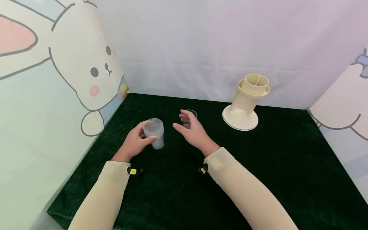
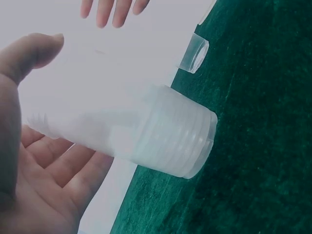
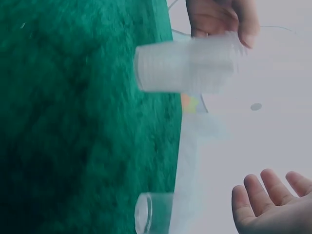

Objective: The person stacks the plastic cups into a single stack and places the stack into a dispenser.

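My left hand (image 1: 134,140) holds a stack of translucent plastic cups (image 1: 154,132), its thumb across the front and its fingers at the far side. Several nested rims show at the top of the stack. In the left wrist view the stack (image 2: 170,131) stands out against the green cloth. My right hand (image 1: 193,130), fingers spread and holding nothing, is just in front of a single clear cup (image 1: 193,112). That hand hides most of the cup in the head view. In the right wrist view the cup (image 3: 156,212) stands on the cloth, apart from the fingertips (image 3: 243,200).
A cream plastic stand (image 1: 244,102) with a round base and a tube-shaped top is at the back right of the table. Dark green cloth (image 1: 172,191) covers the table. A white curtain (image 1: 201,48) hangs behind, and a rabbit-print panel (image 1: 72,80) borders the left side.
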Demonstrator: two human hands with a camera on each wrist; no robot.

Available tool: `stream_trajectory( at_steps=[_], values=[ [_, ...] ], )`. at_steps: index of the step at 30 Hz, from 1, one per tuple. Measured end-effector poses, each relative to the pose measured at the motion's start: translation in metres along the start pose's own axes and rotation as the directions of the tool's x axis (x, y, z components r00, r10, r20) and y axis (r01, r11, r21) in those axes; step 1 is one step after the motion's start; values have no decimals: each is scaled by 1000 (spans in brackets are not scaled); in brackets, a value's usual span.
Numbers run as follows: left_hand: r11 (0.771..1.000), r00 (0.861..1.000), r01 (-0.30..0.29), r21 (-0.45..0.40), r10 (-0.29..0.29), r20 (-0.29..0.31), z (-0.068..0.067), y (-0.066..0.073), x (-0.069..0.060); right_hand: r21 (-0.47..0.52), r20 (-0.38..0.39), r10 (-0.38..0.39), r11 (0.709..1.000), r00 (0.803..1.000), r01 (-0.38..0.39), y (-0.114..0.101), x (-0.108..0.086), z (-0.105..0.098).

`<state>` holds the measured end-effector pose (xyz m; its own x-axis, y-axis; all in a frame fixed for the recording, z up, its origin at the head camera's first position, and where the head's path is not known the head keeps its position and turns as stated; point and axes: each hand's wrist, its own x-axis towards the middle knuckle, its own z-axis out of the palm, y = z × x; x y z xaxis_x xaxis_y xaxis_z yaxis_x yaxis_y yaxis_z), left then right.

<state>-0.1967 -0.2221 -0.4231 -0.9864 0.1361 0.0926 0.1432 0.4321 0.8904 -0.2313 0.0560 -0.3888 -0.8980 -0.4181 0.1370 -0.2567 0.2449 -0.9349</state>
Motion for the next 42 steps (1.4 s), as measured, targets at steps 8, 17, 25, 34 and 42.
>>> stream_trajectory(
  at_steps=[8,17,25,34,42],
  values=[
    [1000,1000,-3,-18,4,26,-3,1,-2,41,-78,-36,998,996,39,-4,0,-19],
    [1000,999,-4,-17,5,32,-2,2,-1,45,-122,-38,998,992,44,-3,4,-30],
    [1000,1000,-13,0,13,21,-1,-2,1,22,-186,-41,999,982,46,5,6,-40],
    [1000,1000,-20,-4,20,17,-2,-2,1,41,-226,24,999,974,-15,17,6,-50],
    [1000,999,-5,-5,5,32,-1,2,0,58,-200,99,994,975,-89,28,14,-49]
  ],
)
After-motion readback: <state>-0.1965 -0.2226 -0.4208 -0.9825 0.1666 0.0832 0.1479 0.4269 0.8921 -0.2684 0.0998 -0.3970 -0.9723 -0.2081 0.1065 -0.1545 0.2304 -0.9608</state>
